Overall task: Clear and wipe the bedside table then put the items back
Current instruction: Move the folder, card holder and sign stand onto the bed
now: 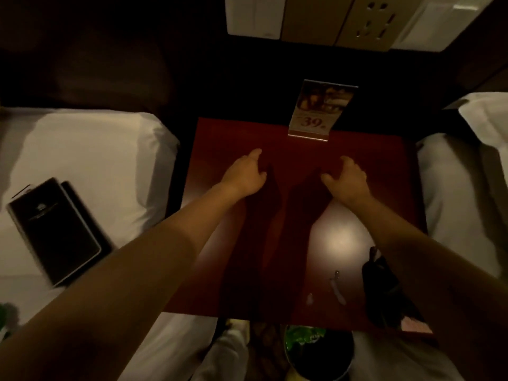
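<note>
Both hands out over the middle of the red table (379, 171), near the far half. Left hand (246, 174) open, fingers loosely curled, holding nothing, index pointing far. Right hand (347, 178) likewise open and empty, fingers bent inward, thumb toward the left hand. Hands apart, with dark arm shadows on the wood between them; whether the palms touch the top, cannot tell.

At the far edge, just beyond the right hand: upright clear sign stand (319, 110) showing "39", not touched by either hand. At the near right corner, under the right forearm: dark bundle (378, 281), too dim to identify, with a small pale object (338, 288) lying just left of it.

On the left bed (90, 149): two dark folders (59, 229), stacked and offset. Right bed (450, 188) beside the table. Wall sockets (368, 22) at far top. Bin (319, 353) with green contents on the floor at the near edge.
</note>
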A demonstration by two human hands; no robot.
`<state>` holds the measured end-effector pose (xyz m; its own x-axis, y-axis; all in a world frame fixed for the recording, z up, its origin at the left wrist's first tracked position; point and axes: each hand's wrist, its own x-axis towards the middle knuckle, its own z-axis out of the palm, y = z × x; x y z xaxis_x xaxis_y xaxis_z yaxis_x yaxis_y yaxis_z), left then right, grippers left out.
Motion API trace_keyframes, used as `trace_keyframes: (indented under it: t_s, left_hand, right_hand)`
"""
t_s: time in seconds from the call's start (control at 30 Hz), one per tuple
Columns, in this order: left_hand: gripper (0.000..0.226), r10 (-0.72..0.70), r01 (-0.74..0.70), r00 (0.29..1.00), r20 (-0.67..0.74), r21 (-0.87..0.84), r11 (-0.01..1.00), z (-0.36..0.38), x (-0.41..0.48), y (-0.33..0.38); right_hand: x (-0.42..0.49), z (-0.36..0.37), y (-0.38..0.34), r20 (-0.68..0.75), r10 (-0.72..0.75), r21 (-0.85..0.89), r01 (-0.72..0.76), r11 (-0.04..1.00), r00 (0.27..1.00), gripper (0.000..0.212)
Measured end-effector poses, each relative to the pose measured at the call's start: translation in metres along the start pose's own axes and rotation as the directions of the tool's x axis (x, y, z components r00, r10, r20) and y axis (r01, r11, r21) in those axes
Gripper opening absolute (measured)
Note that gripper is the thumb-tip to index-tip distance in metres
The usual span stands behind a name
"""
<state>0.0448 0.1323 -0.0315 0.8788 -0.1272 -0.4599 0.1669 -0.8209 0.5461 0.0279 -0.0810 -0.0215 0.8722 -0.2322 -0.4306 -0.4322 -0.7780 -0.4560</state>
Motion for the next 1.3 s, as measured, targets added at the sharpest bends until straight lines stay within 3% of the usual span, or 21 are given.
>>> trace_keyframes:
  t_s: [0.23, 0.4, 0.7, 0.93, 1.03, 1.17, 1.3]
  left_hand:
    - [0.071, -0.004, 0.003, 1.000, -0.024, -0.047, 0.999, -0.002, 0.041, 0.039]
    - [0.071, -0.051, 0.039, 0.998, -0.047, -0.236, 0.971, -0.004, 0.071, 0.053]
    - [0.060, 0.051, -0.048, 0.999, 0.000, -0.306, 0.951, 0.002, 0.109, 0.066]
    - [0.038, 0.041, -0.051, 0.998, -0.039, -0.318, 0.947, 0.014, 0.121, 0.064]
    - [0.036, 0.066, -0.064, 0.998, -0.004, -0.310, 0.949, 0.017, 0.121, 0.061]
    - [0.031, 0.016, -0.062, 0.993, -0.118, -0.401, 0.914, 0.016, 0.113, 0.053]
    - [0.027, -0.073, -0.038, 0.983, -0.167, -0.582, 0.812, 0.011, 0.090, 0.036]
  right_hand:
    - [0.029, -0.022, 0.007, 0.000, -0.032, 0.036, 0.032, 0.999, 1.000, 0.075]
    - [0.047, -0.023, 0.000, 0.031, -0.071, 0.106, 0.068, 0.992, 0.997, 0.078]
    - [0.075, -0.012, -0.005, 0.042, -0.018, 0.287, 0.005, 0.958, 0.999, 0.076]
    - [0.091, 0.001, -0.009, -0.004, -0.054, 0.318, 0.053, 0.947, 0.999, 0.058]
    - [0.098, 0.007, -0.015, 0.007, -0.062, 0.410, 0.054, 0.910, 0.998, 0.054]
    - [0.099, 0.017, -0.027, -0.005, -0.084, 0.467, 0.077, 0.881, 0.996, 0.050]
    - [0.089, 0.033, -0.039, -0.068, -0.075, 0.435, 0.097, 0.895, 0.995, 0.038]
